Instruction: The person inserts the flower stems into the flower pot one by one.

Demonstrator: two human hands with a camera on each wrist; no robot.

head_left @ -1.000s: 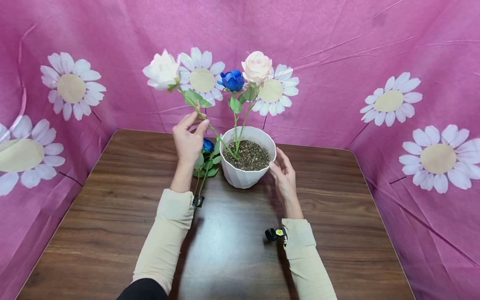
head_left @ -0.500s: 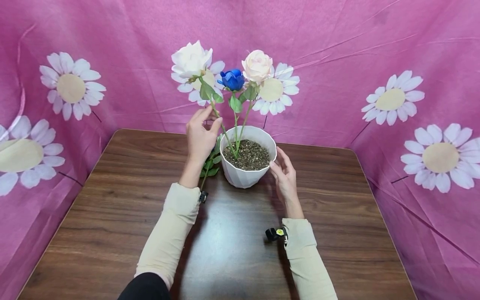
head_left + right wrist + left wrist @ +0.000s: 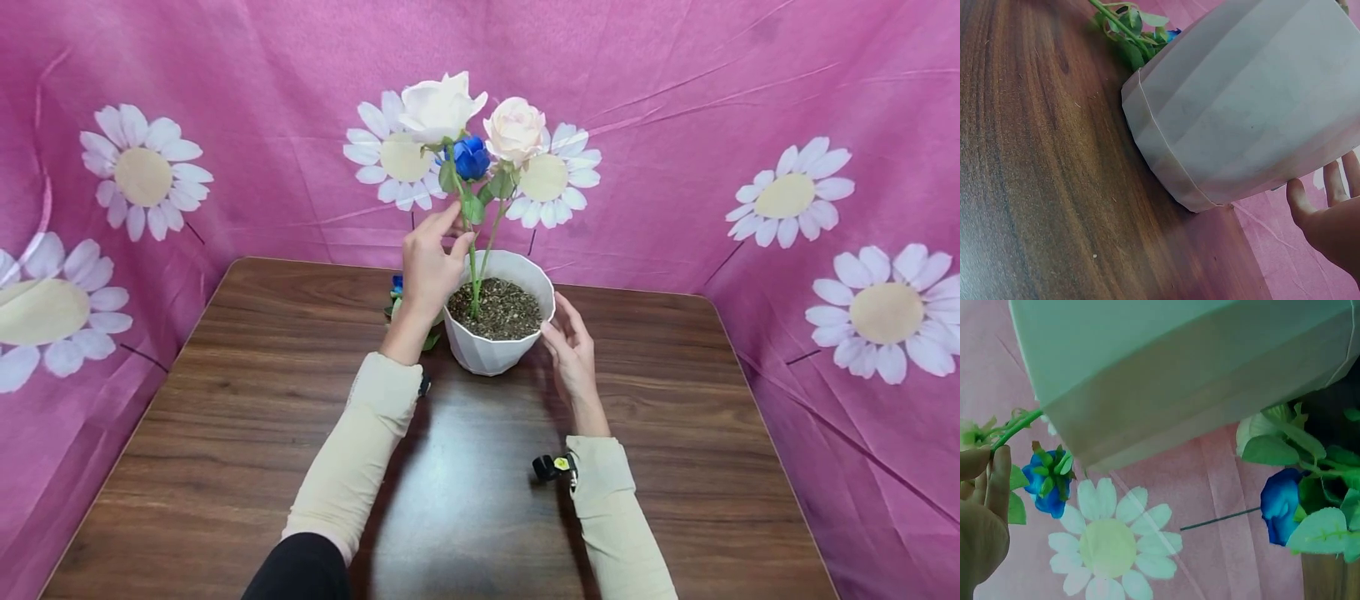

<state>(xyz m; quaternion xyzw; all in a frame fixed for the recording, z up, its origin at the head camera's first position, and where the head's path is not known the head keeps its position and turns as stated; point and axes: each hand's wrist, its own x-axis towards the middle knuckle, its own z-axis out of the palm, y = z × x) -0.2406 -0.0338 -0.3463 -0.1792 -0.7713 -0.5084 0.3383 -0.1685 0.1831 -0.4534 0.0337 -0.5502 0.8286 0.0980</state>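
My left hand point(image 3: 432, 262) pinches the green stem of a large white rose point(image 3: 441, 108) between thumb and fingers. The stem's lower end stands in the dark soil point(image 3: 510, 310) of a white faceted flowerpot point(image 3: 483, 354). A blue rose point(image 3: 472, 158) and a pale pink rose point(image 3: 516, 129) also rise from this pot, the white bloom partly overlapping the blue one. My right hand point(image 3: 574, 358) rests its thumb and extended fingers against the pot's right side, near the rim. In the left wrist view, the left fingers grip the stem point(image 3: 1017, 428) beside the pot's wall.
Left of the pot, another blue rose point(image 3: 1280, 506) lies on the brown wooden table point(image 3: 225, 417) with green leaves and a whitish bloom point(image 3: 1260, 428), mostly hidden by my left arm in the head view. Pink cloth point(image 3: 645, 67) with printed daisies surrounds the table.
My left hand has moved right, bringing the white rose from a strong leftward lean to nearly upright beside the blue rose. The right hand stays at the pot.
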